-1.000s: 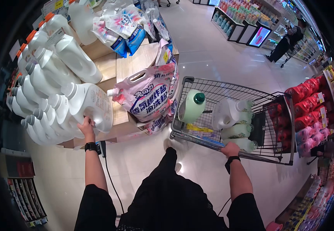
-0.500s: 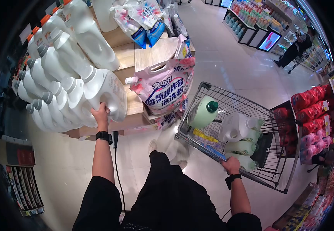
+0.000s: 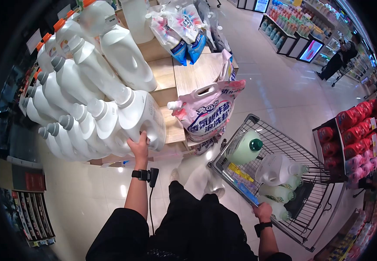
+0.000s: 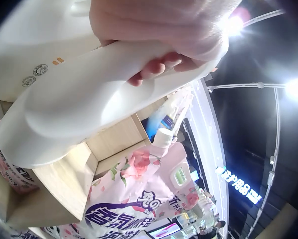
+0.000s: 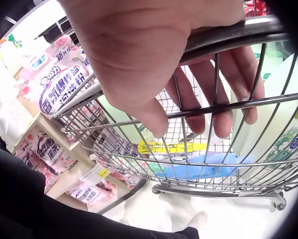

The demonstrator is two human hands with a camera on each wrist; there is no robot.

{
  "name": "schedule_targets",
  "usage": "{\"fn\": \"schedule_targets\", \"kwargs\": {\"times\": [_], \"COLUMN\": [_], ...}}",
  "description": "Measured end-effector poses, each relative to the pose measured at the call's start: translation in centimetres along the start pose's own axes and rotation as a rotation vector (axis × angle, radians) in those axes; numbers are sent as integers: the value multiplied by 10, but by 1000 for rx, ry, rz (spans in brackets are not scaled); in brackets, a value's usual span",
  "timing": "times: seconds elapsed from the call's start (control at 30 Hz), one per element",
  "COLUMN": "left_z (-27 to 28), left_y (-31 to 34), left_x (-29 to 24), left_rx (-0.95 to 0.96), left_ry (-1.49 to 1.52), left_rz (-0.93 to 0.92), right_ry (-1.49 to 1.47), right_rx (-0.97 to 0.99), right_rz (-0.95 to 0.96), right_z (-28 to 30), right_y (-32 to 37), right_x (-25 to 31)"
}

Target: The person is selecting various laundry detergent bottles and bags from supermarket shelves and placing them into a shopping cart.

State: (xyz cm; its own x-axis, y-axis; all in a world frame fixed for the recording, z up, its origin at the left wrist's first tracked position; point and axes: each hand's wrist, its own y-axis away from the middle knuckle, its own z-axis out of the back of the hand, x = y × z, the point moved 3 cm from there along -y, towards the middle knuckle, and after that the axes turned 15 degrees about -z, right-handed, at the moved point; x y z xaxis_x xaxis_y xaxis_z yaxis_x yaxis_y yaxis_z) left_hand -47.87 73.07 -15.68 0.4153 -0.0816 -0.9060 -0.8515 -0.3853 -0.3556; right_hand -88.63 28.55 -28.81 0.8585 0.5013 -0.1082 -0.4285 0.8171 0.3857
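My left hand (image 3: 139,147) grips the handle of a large white detergent jug (image 3: 150,115) at the end of the front row on the display. The left wrist view shows the fingertips (image 4: 155,66) curled round the handle. My right hand (image 3: 263,212) holds the rim of a wire shopping cart (image 3: 252,117), its fingers hooked over the bar in the right wrist view. Inside the cart lie a pale green bottle (image 3: 240,148) with a dark green cap, a white jug (image 3: 272,169), several pale green bottles (image 3: 272,192), a yellow item (image 3: 240,172) and a blue item (image 3: 246,194).
Several white jugs (image 3: 77,85) stand packed left of the held one. A pink detergent bag (image 3: 212,115) stands at the wooden display's (image 3: 197,69) corner, right of the jug. Red bottles (image 3: 356,124) fill a shelf beyond the cart. A person (image 3: 344,56) stands far right.
The jugs and display have shifted rightward in the head view, and the cart has turned and sits lower right. My left hand keeps its grip on the jug's handle, my right on the cart.
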Motion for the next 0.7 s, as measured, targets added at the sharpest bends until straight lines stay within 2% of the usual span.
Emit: {"fn": "schedule_targets", "kwargs": {"times": [0.13,0.2,0.27,0.3,0.4,0.43,0.47,0.53,0.63,0.7], "left_z": [8,14,19,22,30,29,29,19,-10,-16], "left_y": [1,-3,-1,0,7,2,-3,-8,-12,-13], "left_x": [7,20,28,31,56,47,41,29,3,5], "left_rx": [-41,13,-31,47,63,143,152,53,156,219], "left_ry": [-53,-71,-152,-162,-244,-208,-204,-208,-90,-10], "left_rz": [42,58,60,129,106,170,180,135,254,176], "right_ry": [0,-20,-8,-10,-91,-77,-75,-90,-86,-108], "right_rx": [19,41,148,149,138,176,178,152,168,172], "right_rz": [-19,-34,-113,-144,-220,-235,-249,-243,-280,-311], "right_z": [-22,-22,-3,-6,-18,-12,-16,-28,-33,-44], "right_y": [22,35,59,72,110,117,113,100,92,98], "right_x": [9,21,42,42,47,60,68,76,85,84]}}
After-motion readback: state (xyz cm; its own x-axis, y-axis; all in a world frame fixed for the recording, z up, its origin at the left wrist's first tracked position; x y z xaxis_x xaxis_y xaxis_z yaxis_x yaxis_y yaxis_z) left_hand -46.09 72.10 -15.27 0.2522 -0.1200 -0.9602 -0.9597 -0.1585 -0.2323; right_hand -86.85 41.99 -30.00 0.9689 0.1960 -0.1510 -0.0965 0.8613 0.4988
